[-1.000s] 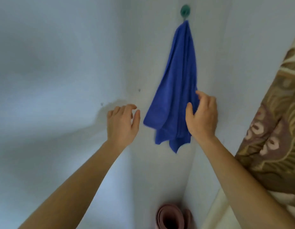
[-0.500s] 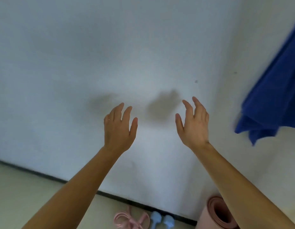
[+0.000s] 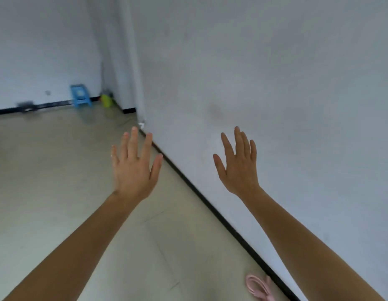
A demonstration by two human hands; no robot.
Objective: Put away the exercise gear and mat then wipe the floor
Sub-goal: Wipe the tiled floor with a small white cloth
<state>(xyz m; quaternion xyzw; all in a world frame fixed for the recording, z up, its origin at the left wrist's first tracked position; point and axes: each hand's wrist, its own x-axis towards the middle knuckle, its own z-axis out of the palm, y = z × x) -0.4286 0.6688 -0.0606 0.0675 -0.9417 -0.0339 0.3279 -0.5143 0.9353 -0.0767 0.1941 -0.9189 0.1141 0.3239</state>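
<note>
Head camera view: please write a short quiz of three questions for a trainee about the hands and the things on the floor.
1. True or false: the left hand and the right hand are both empty, fingers straight.
2. The pink coiled rope lies: A) on the beige floor near the black baseboard; B) on a chair; C) over a forearm.
3. Fill in: the small blue plastic stool stands against the far ___.
Key: 1 true; 2 A; 3 wall.

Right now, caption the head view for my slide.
Left hand and right hand raised open and empty by a white wall, pink cord on the floor.
</note>
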